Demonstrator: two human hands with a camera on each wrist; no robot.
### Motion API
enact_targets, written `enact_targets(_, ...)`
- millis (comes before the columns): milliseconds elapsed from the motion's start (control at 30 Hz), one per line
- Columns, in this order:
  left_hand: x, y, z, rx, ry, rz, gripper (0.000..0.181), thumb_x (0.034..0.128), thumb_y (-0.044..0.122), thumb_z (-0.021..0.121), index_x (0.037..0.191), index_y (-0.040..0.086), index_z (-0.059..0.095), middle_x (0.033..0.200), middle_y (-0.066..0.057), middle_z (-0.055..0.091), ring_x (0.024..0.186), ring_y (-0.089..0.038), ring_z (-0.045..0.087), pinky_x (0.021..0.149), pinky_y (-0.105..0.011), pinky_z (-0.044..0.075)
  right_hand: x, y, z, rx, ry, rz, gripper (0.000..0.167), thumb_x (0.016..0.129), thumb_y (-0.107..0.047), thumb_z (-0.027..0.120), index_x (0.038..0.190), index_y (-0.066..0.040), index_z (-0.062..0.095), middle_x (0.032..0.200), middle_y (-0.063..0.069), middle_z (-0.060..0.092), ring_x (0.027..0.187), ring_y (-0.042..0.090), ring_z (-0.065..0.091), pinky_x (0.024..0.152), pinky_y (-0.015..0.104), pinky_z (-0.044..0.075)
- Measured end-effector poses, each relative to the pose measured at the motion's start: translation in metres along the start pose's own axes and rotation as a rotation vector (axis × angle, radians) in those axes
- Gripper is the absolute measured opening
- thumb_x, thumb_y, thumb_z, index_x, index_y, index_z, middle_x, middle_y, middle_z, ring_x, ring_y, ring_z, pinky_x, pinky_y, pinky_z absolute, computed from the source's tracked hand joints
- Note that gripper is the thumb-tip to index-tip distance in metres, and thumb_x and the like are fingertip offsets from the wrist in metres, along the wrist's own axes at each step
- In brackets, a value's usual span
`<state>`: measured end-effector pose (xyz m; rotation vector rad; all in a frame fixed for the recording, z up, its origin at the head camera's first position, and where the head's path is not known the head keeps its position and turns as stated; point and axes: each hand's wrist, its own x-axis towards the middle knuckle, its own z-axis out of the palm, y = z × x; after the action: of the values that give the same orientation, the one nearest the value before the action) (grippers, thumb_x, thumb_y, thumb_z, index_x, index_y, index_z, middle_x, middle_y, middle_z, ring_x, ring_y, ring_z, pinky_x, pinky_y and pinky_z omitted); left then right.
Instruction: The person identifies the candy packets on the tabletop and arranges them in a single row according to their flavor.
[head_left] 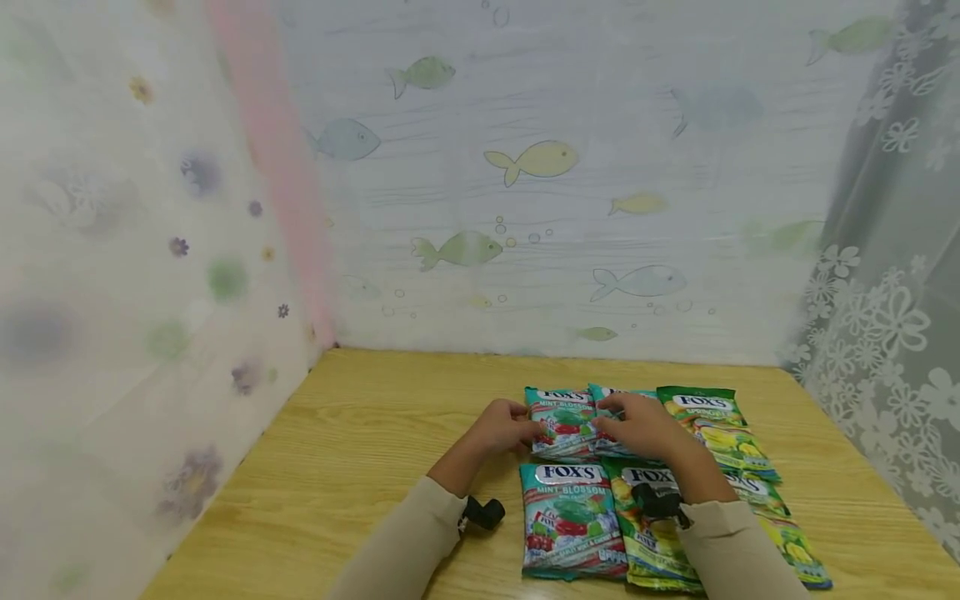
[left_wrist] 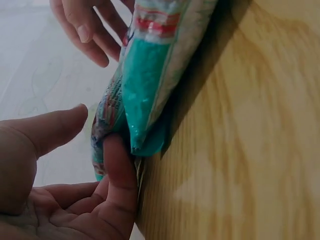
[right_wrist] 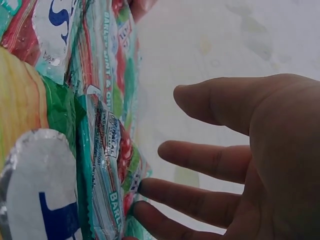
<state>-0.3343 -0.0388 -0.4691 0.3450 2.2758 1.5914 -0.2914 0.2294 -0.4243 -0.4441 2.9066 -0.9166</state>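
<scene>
Several Fox's candy bags lie in two rows on the wooden table. My left hand (head_left: 501, 429) is at the left side of the back-left teal mint blossom bag (head_left: 564, 427). In the left wrist view, one finger touches a teal bag (left_wrist: 145, 80) and the thumb stands apart from it. My right hand (head_left: 641, 425) is over the back-middle teal bag (head_left: 609, 447) and partly hides it. In the right wrist view its fingers are spread, with fingertips (right_wrist: 145, 186) touching a teal bag (right_wrist: 107, 165) and the thumb away from it.
A green-yellow bag (head_left: 705, 403) lies at back right. In front are another mint blossom bag (head_left: 572, 525) and two green-yellow bags, one in the middle (head_left: 637, 546) and one at right (head_left: 795, 546). Patterned sheets (head_left: 525, 208) hang behind and beside the table (head_left: 360, 467).
</scene>
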Motion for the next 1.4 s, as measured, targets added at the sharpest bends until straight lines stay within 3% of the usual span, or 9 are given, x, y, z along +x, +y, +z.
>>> enact_targets(200, 0.001, -0.003, 0.006, 0.034, 0.001, 0.045, 0.043, 0.0986, 0.024, 0.073, 0.133, -0.001, 0.066, 0.093, -0.004, 0.077, 0.075, -0.017, 0.071, 0.065, -0.031, 0.058, -0.001, 0.001, 0.002, -0.002, -0.003, 0.007, 0.043, 0.105, -0.031, 0.061, 0.137, -0.002, 0.065, 0.136, 0.025, 0.063, 0.114, 0.040, 0.066, 0.090, 0.056, 0.057)
enact_targets(300, 0.001, -0.002, 0.008, 0.033, 0.015, 0.053, 0.041, 0.0984, 0.021, 0.073, 0.133, 0.000, 0.066, 0.091, -0.003, 0.073, 0.075, -0.018, 0.068, 0.064, -0.031, 0.055, -0.001, 0.000, 0.002, -0.002, -0.009, 0.013, 0.043, 0.106, -0.031, 0.060, 0.137, -0.002, 0.064, 0.136, 0.024, 0.063, 0.112, 0.038, 0.067, 0.089, 0.055, 0.057)
enact_targets(400, 0.002, -0.001, 0.009, 0.010, 0.029, 0.054, 0.048, 0.0984, 0.019, 0.073, 0.142, 0.002, 0.060, 0.102, -0.007, 0.071, 0.084, -0.020, 0.071, 0.074, -0.035, 0.060, 0.000, -0.001, 0.002, -0.018, -0.007, 0.006, 0.043, 0.106, -0.030, 0.060, 0.138, -0.002, 0.064, 0.136, 0.024, 0.064, 0.112, 0.038, 0.067, 0.088, 0.055, 0.057)
enact_targets(533, 0.003, 0.001, 0.011, 0.004, 0.051, 0.053, 0.059, 0.0985, 0.020, 0.073, 0.151, 0.005, 0.051, 0.130, -0.014, 0.068, 0.109, -0.025, 0.071, 0.092, -0.042, 0.060, 0.001, -0.002, 0.001, -0.040, 0.005, -0.013, 0.041, 0.106, -0.028, 0.060, 0.136, -0.001, 0.064, 0.134, 0.024, 0.065, 0.112, 0.040, 0.067, 0.088, 0.057, 0.056)
enact_targets(633, 0.002, 0.003, 0.013, -0.049, 0.062, 0.042, 0.059, 0.0983, 0.016, 0.073, 0.151, 0.004, 0.050, 0.135, -0.018, 0.066, 0.114, -0.028, 0.070, 0.092, -0.042, 0.060, 0.001, -0.003, 0.003, -0.034, 0.018, 0.004, 0.041, 0.106, -0.028, 0.059, 0.135, -0.001, 0.065, 0.135, 0.025, 0.064, 0.113, 0.041, 0.066, 0.088, 0.057, 0.056)
enact_targets(767, 0.002, 0.002, 0.011, -0.178, 0.066, 0.040, 0.058, 0.0977, 0.009, 0.072, 0.151, 0.003, 0.050, 0.134, -0.018, 0.068, 0.110, -0.028, 0.072, 0.088, -0.040, 0.062, 0.001, -0.006, 0.006, -0.014, 0.053, 0.050, 0.041, 0.105, -0.029, 0.060, 0.135, -0.001, 0.066, 0.139, 0.026, 0.061, 0.117, 0.044, 0.064, 0.090, 0.058, 0.056)
enact_targets(967, 0.004, 0.001, 0.004, -0.285, 0.081, 0.059, 0.056, 0.0966, 0.003, 0.070, 0.149, 0.007, 0.051, 0.131, -0.016, 0.070, 0.106, -0.025, 0.072, 0.087, -0.036, 0.061, 0.003, -0.007, 0.009, 0.029, 0.104, 0.079, 0.044, 0.104, -0.030, 0.062, 0.135, 0.000, 0.064, 0.133, 0.023, 0.066, 0.117, 0.042, 0.065, 0.088, 0.055, 0.057)
enact_targets(1400, -0.002, 0.009, -0.007, -0.429, 0.077, 0.086, 0.054, 0.0992, -0.002, 0.063, 0.150, 0.006, 0.047, 0.139, -0.017, 0.064, 0.105, -0.023, 0.070, 0.081, -0.029, 0.060, 0.008, -0.011, 0.016, 0.121, 0.082, 0.085, 0.064, 0.105, -0.038, 0.060, 0.149, 0.007, 0.049, 0.138, 0.027, 0.062, 0.121, 0.045, 0.061, 0.092, 0.056, 0.056)
